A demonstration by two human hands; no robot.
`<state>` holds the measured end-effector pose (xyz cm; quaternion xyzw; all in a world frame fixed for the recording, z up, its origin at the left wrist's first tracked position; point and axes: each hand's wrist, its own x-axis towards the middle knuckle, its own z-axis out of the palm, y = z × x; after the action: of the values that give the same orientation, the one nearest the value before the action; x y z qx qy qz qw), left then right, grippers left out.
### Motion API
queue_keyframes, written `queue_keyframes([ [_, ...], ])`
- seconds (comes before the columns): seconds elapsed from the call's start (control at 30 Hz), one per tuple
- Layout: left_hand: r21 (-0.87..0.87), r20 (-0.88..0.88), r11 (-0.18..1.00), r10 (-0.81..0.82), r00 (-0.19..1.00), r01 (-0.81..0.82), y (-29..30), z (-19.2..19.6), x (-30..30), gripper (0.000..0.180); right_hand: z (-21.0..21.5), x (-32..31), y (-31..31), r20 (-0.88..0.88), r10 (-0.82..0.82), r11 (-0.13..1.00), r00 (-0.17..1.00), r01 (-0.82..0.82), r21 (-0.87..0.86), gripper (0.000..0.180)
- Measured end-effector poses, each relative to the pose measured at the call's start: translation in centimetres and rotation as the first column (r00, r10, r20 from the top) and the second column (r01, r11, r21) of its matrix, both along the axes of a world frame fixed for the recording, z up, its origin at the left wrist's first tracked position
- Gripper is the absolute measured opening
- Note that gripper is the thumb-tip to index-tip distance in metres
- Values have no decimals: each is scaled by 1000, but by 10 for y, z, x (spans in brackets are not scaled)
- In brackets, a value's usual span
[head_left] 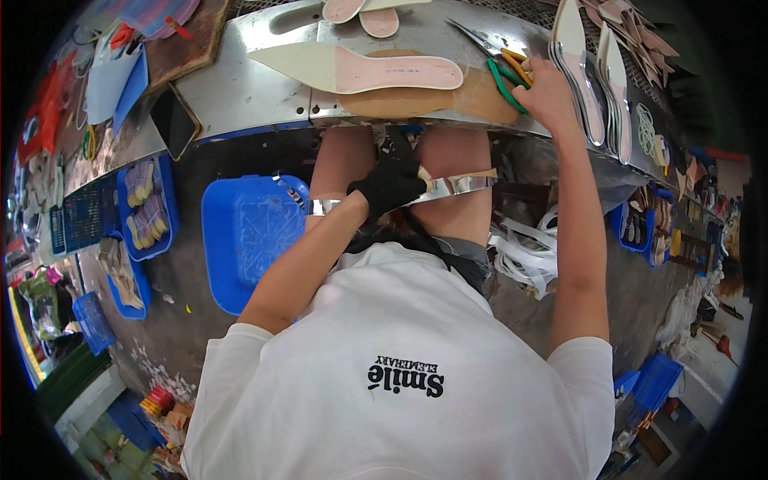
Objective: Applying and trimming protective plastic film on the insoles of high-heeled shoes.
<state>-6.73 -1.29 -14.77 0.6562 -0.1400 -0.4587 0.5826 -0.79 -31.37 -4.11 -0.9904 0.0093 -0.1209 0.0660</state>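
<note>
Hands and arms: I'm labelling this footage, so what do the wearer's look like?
The left hand wears a black glove; the right hand is bare. Both forearms are bare below short, white sleeves.

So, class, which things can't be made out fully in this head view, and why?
All in the head view:
- Middle of the long shiny silver strip: covered by the black-gloved left hand.
- Part of the orange-and-green tool handles: behind the bare right hand.
- Pale pink rounded insole: cut off by the upper edge.
</note>
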Motion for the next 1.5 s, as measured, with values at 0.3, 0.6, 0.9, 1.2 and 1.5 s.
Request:
queue_keyframes([
  [0.3, 93, 24, 988, 119, 993, -121, -21, 7, 5, 19, 9, -189, 34, -513, 167, 141, 842, 495, 858, 42],
  [0.6, -46, -145, 980, 187, 972, -196, -34, -3, -4, 13, -42, -266, 93, -695, 322, -242, 643, 766, 596, 53],
  [0.9, -89, 36, 984, 156, 987, -152, -21, 15, -3, 14, -41, -238, 93, -770, 246, -90, 588, 805, 586, 42],
  [1.2, -551, -756, 752, -266, 598, -362, -24, 57, -12, 16, -7, -177, 123, -59, -264, -47, 963, 49, 998, 27],
  [1.5, -187, 210, 931, 350, 913, -314, -9, 115, -2, 14, 27, -130, 116, -87, -152, 312, 985, 132, 941, 31],
])
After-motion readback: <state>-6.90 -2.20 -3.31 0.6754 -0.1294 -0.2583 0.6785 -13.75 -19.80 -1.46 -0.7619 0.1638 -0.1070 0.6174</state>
